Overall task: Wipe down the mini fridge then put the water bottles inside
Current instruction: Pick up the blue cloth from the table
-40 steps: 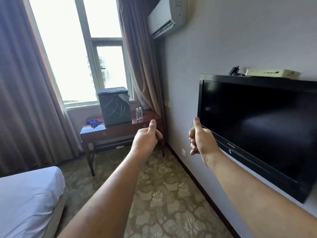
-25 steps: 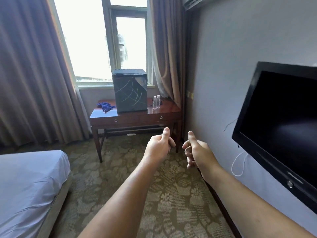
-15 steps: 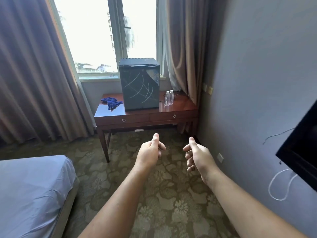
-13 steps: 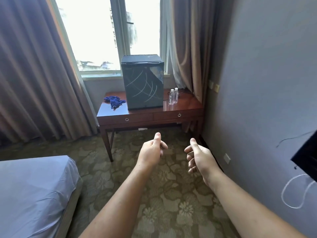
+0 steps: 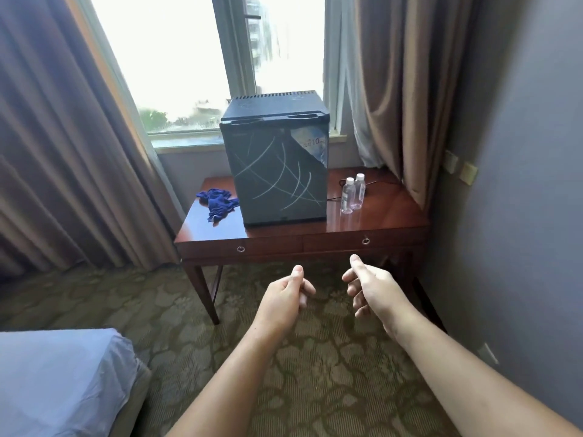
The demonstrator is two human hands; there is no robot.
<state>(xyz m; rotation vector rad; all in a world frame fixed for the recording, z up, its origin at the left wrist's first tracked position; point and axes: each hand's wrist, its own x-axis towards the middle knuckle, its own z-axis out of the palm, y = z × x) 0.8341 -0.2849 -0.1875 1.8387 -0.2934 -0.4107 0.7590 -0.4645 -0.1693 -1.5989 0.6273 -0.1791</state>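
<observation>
A black mini fridge (image 5: 277, 165) with pale streaks on its closed door stands on a reddish wooden desk (image 5: 388, 222) under the window. Two clear water bottles (image 5: 352, 193) stand together right of the fridge. A crumpled blue cloth (image 5: 217, 201) lies left of it. My left hand (image 5: 284, 299) is held out below the desk's front edge, fingers curled into a loose fist, thumb up, holding nothing. My right hand (image 5: 369, 287) is beside it, fingers half curled and apart, empty. Both hands are well short of the desk.
Brown curtains (image 5: 63, 146) hang on both sides of the window. A grey wall (image 5: 520, 184) runs along the right. A bed corner with a pale sheet (image 5: 56, 380) sits at the lower left. Patterned carpet (image 5: 315, 373) lies between me and the desk. A black cable runs behind the bottles.
The view has advanced toward the desk, so the fridge, bottles and cloth look larger. The television has left the frame on the right. My hands keep the same pose.
</observation>
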